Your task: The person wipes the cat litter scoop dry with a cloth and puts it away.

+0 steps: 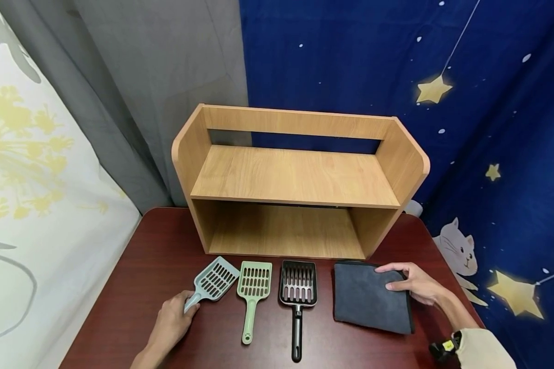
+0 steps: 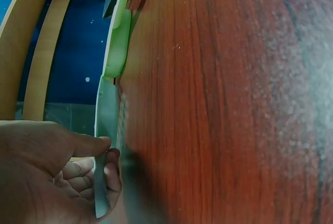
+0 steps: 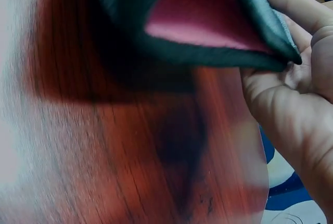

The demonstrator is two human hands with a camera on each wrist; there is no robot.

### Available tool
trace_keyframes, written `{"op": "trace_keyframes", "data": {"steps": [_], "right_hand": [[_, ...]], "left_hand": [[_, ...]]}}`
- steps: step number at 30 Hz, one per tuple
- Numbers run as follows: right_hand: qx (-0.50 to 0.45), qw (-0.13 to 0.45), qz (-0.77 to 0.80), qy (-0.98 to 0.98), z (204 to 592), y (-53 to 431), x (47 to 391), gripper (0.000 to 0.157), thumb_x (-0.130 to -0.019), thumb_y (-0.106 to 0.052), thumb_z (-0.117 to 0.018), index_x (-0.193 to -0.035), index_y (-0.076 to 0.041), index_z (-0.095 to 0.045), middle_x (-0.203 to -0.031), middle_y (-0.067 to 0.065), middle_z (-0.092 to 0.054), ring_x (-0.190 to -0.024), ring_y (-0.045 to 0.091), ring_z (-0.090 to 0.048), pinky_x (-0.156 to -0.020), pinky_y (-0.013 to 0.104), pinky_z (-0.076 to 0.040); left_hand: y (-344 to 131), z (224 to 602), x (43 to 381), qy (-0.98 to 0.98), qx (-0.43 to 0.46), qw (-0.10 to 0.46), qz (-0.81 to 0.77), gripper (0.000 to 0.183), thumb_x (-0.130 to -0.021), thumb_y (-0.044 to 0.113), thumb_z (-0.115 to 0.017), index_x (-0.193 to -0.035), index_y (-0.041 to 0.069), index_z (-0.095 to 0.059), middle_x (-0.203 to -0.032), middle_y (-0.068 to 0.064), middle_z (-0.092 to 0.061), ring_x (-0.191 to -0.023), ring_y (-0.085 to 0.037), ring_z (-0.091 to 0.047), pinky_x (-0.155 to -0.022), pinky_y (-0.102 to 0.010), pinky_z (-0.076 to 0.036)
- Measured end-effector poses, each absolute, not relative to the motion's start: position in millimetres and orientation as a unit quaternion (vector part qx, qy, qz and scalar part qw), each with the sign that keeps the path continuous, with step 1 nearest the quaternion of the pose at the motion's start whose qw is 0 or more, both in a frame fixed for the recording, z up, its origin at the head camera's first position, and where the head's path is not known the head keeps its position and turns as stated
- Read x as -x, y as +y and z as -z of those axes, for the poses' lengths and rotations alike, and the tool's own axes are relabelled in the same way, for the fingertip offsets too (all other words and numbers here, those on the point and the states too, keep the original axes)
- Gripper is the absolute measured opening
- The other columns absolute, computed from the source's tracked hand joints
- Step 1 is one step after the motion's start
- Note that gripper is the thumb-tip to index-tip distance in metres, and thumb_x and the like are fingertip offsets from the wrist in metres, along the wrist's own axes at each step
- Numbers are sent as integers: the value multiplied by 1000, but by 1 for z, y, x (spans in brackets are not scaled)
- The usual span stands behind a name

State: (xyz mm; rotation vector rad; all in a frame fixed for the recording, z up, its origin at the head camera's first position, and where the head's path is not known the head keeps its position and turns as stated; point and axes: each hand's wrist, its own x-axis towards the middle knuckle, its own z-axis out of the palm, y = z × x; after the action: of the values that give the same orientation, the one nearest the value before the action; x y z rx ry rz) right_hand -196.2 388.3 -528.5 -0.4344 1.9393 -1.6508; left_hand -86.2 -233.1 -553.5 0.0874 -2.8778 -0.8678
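My left hand (image 1: 172, 318) grips the handle of a pale blue slotted litter scoop (image 1: 202, 290), whose head points toward the shelf. In the left wrist view, the thumb and curled fingers pinch the scoop's thin handle (image 2: 100, 187). A green litter scoop (image 1: 250, 302) lies just right of it, then a black litter scoop (image 1: 297, 328) with a metal-toned slotted head. My right hand (image 1: 417, 284) holds the right side of a folded dark grey cloth (image 1: 369, 302). A pink layer (image 3: 208, 21) shows inside its fold in the right wrist view, where the cloth's edge lifts over the table.
A two-tier wooden shelf (image 1: 295, 174) stands behind the scoops at the back of the dark red-brown table (image 1: 157, 266). Grey curtain (image 1: 166, 61) and blue starry curtain (image 1: 351, 61) hang behind it. White patterned fabric (image 1: 64, 205) drapes at the left.
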Motion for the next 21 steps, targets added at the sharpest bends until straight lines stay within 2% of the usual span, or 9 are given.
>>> {"op": "trace_keyframes", "data": {"steps": [3, 4, 5, 7, 14, 21], "right_hand": [[175, 291, 656, 674, 523, 386, 194, 45, -92, 9, -56, -136, 7, -49, -132, 12, -60, -100, 21, -66, -80, 38, -56], [180, 294, 669, 659, 522, 385, 193, 45, -92, 11, -54, -137, 8, -48, -132, 13, -60, -102, 24, -66, -81, 41, -56], [183, 298, 680, 644, 520, 383, 192, 45, -93, 13, -51, -137, 8, -46, -132, 15, -59, -111, 27, -63, -87, 46, -53], [178, 301, 698, 625, 516, 380, 191, 45, -93, 14, -49, -138, 7, -46, -131, 15, -60, -111, 31, -63, -87, 49, -52], [163, 268, 723, 616, 502, 371, 188, 43, -93, 13, -51, -136, 4, -50, -126, 11, -64, -110, 26, -65, -87, 43, -53], [165, 216, 721, 637, 487, 361, 183, 42, -93, 12, -53, -134, 1, -54, -124, 6, -65, -105, 20, -66, -83, 39, -55]], "left_hand": [[-233, 551, 86, -954, -23, 84, 286, 25, -81, 7, -76, -104, 0, -68, -86, -9, -69, -77, -26, -64, -69, -48, -48], [-233, 550, 87, -954, -20, 92, 285, 25, -81, 7, -77, -103, 0, -68, -87, -9, -69, -77, -26, -64, -69, -48, -48], [-232, 549, 87, -953, -17, 101, 285, 25, -80, 6, -77, -102, 0, -68, -86, -9, -69, -77, -26, -64, -68, -47, -48], [-231, 546, 89, -952, -8, 117, 283, 25, -79, 5, -79, -101, 1, -69, -86, -9, -69, -76, -26, -65, -67, -47, -48], [-225, 536, 95, -948, 19, 140, 284, 24, -75, 8, -82, -96, 3, -71, -80, -5, -68, -69, -20, -62, -61, -42, -47], [-218, 526, 108, -949, 46, 139, 279, 22, -75, 12, -83, -93, 7, -72, -79, -2, -68, -70, -18, -62, -61, -40, -48]]}}
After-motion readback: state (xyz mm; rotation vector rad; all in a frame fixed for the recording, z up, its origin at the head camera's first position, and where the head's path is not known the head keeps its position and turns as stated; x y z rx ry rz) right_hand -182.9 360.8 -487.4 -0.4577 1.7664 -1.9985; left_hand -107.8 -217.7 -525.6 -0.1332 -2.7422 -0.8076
